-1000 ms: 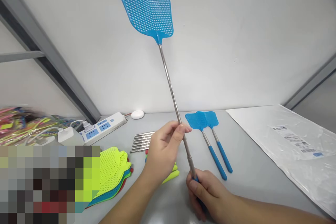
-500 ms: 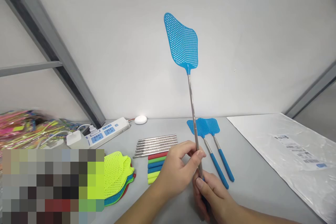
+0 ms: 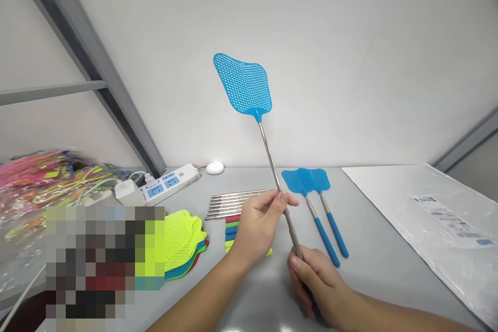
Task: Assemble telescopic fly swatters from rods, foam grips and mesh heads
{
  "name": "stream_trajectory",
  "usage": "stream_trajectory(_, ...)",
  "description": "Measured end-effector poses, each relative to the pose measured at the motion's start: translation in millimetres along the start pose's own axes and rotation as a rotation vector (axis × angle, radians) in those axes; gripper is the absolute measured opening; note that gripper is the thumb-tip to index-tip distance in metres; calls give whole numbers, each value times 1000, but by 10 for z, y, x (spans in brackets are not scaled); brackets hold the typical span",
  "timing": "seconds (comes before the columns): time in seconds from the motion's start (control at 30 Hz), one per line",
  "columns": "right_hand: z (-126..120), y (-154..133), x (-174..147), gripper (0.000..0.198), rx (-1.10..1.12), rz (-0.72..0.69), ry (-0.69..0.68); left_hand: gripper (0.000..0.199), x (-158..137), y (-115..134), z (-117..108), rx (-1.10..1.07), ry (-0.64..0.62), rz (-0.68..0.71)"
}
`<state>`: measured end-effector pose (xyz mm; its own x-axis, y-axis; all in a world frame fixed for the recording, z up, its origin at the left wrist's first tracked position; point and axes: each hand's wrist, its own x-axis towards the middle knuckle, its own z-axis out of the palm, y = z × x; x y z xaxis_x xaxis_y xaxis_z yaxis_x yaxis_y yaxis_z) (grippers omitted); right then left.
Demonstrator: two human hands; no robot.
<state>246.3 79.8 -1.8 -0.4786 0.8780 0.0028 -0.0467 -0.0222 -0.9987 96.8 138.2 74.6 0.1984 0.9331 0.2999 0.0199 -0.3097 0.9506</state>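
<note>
A blue fly swatter [image 3: 245,85] with a perforated head and a metal telescopic shaft is held up in front of me, tilted to the left. My left hand [image 3: 261,223] pinches the shaft between thumb and fingers. Lower down, my right hand [image 3: 317,277] is wrapped round the blue grip, most of which it hides. Behind my right hand, two more blue fly swatters [image 3: 329,238] lie on the table with their heads overlapping. Several metal rods [image 3: 229,203] lie in a row, and coloured grip sleeves [image 3: 232,231] are partly hidden by my left hand.
Yellow, blue, green and red swatter heads [image 3: 182,241] are stacked at the left. Behind them are a white power strip [image 3: 173,185], a white oval device [image 3: 215,167] and plastic-wrapped goods [image 3: 35,187]. A white plastic mailer [image 3: 408,207] covers the right side of the table [image 3: 272,295].
The swatter's head has tipped left and down. My left hand has moved up along the shaft, away from my right hand, which still grips the handle. The view has shifted slightly.
</note>
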Motion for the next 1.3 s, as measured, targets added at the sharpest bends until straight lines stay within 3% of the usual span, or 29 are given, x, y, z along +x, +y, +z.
stream_trajectory(0.13, -1, 52, 9, 43, 93, -34, 99, 35, -66, -79, 80, 37, -185, -51)
stream_trajectory(0.23, -11, 52, 36, 42, 120, -41, 123, 37, -85, -94, 109, 44, -244, -77)
stream_trajectory(0.4, -36, 20, 78, 41, 125, -20, 127, 36, -54, -45, 81, 13, -202, -74)
stream_trajectory(0.63, -5, 22, 61, 41, 126, 28, 81, 34, 68, -3, -35, -31, 14, -36)
stream_trajectory(0.77, 1, 10, 49, 44, 113, 35, 52, 33, 54, -61, -32, 35, -14, -36)
stream_trajectory(0.93, -17, 7, 61, 42, 125, -10, 119, 32, -22, -126, 45, 68, -157, -41)
stream_trajectory(1.07, -52, 1, 83, 42, 110, -39, 127, 34, -21, -116, 59, 40, -181, -51)
stream_trajectory(1.3, -36, -57, 90, 46, 102, 23, 71, 40, 89, -98, -18, -169, 13, -40)
